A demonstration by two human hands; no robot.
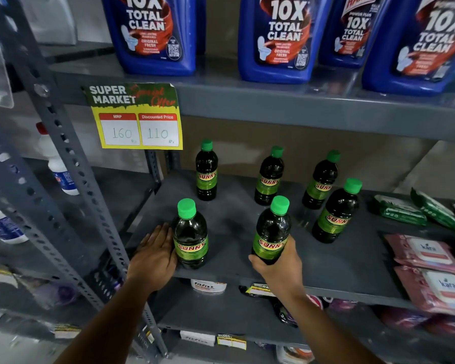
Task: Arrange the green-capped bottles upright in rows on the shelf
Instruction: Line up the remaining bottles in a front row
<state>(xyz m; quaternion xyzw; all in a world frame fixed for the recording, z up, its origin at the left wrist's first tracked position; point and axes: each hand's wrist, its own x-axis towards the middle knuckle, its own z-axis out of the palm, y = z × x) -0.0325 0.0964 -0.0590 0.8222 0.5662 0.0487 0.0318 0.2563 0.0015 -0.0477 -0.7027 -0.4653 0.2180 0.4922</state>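
Green caps all over this grey metal shelf — six dark bottles on it, every one upright. Three stand along the back edge: back-left bottle, back-middle bottle, back-right bottle. A fourth, the right-hand bottle, sits further forward and to the right, just in front of the back-right one. Down near the front edge, the left hand lies flat and unclenched, fingers stretched out, its side pressed against the front-left bottle, which stands close to the front-left corner. The right hand is wrapped around the lower body of the front-middle bottle, thumb across the label, right at the front edge; whether its base touches the surface, I cannot tell. Pink wipe packs are stacked at the shelf's right end, green packets behind them. A yellow price tag hangs from the board above, where blue cleaner jugs line up.
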